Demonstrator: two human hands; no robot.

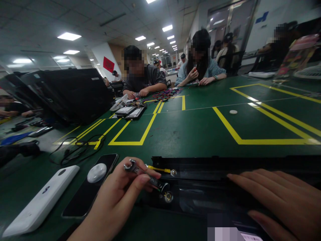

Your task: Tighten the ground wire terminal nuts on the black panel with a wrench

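Observation:
My left hand (112,197) pinches a small steel combination wrench (142,174) between thumb and fingers. The wrench's far end sits just by a brass terminal bolt (168,196) on a black panel (200,197). A short yellow wire (157,168) with a ring lug runs to a second bolt (173,172) on that panel. My right hand (271,197) lies flat on the panel's right part, holding nothing. Its fingertips point left, toward the yellow wire.
A black smartphone (90,185) with a white round puck (96,173) and a white power bank (41,201) lie left of my left hand. Black cables (75,150) cross the green mat (190,130) with its yellow tape outlines. Co-workers sit across, with parts and wires before them.

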